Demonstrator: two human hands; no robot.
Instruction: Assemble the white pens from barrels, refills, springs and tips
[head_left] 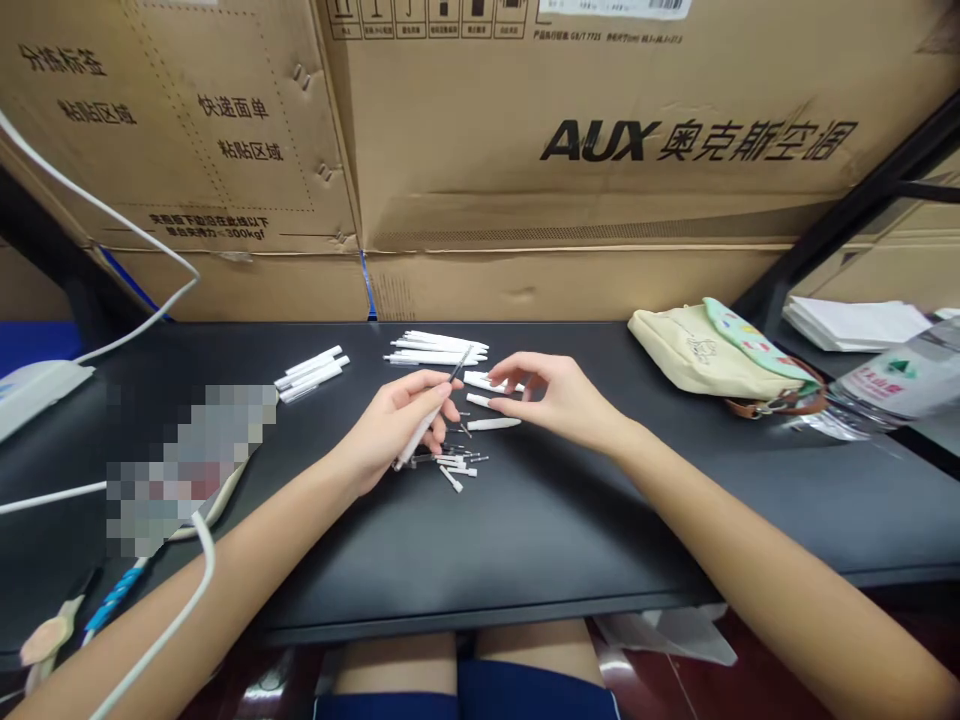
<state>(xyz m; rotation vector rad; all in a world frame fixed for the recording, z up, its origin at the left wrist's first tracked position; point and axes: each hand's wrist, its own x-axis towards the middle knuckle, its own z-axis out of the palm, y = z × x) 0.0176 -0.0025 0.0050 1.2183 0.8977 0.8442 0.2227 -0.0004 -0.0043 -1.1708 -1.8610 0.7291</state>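
My left hand (418, 412) is closed around a white pen barrel (414, 443), tilted up to the right, with a thin dark refill (461, 362) sticking out of its upper end. My right hand (553, 397) reaches low over some white pen casings (478, 379), its thumb and fingers apart. Its thumb tip meets a second white casing (478, 400); I see no firm grip on it. Just in front lies another tapered casing (493, 424). Small white pen pieces (453, 479) and metal bits are scattered below my left hand.
Behind my hands lie several white pens (435, 348); more white tubes (311, 374) are to the left. A cream pouch (705, 350), a plastic bottle (900, 380) and paper (851, 323) sit at the right. White cables (142, 220) run along the left. Cardboard boxes (480, 200) stand behind the black desk (525, 545).
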